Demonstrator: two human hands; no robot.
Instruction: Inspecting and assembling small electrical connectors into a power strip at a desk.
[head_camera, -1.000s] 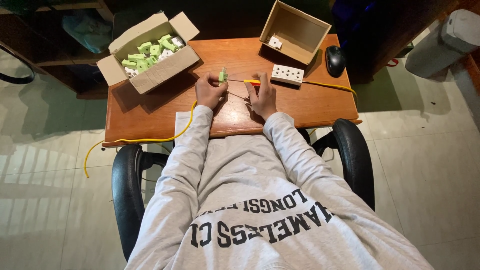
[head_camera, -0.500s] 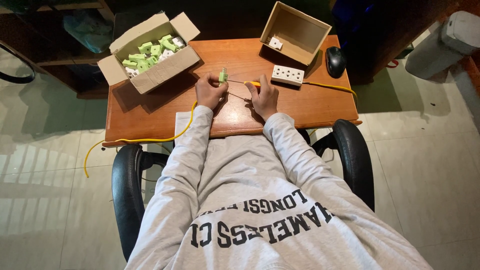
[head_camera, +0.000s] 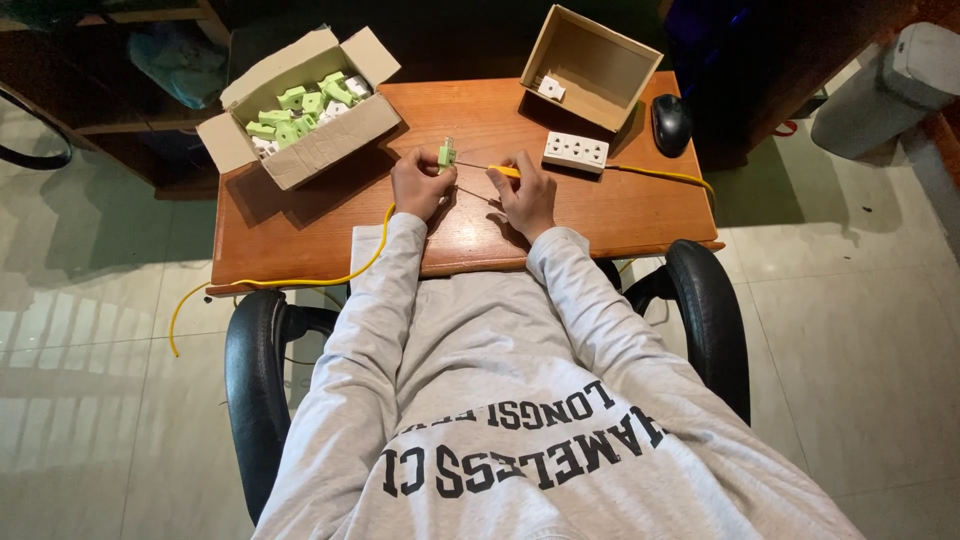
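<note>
My left hand (head_camera: 421, 184) rests on the wooden table (head_camera: 300, 230) and pinches a small green and white plug part (head_camera: 446, 154) held upright. My right hand (head_camera: 522, 192) sits just to its right and grips a tool with a yellow handle (head_camera: 504, 171), its thin metal shaft pointing left at the green part. A yellow cable (head_camera: 300, 283) runs under my left forearm and off the table's left front edge.
An open cardboard box (head_camera: 300, 160) with several green and white parts stands at the back left. A second open box (head_camera: 590, 65) holding one white piece stands at the back right. A white socket strip (head_camera: 575, 151) and a black mouse (head_camera: 671, 123) lie beside it. Black chair armrests (head_camera: 255, 380) flank me.
The green part and both hands have stayed in nearly the same spot. My right hand shifted slightly along the tool toward the green part.
</note>
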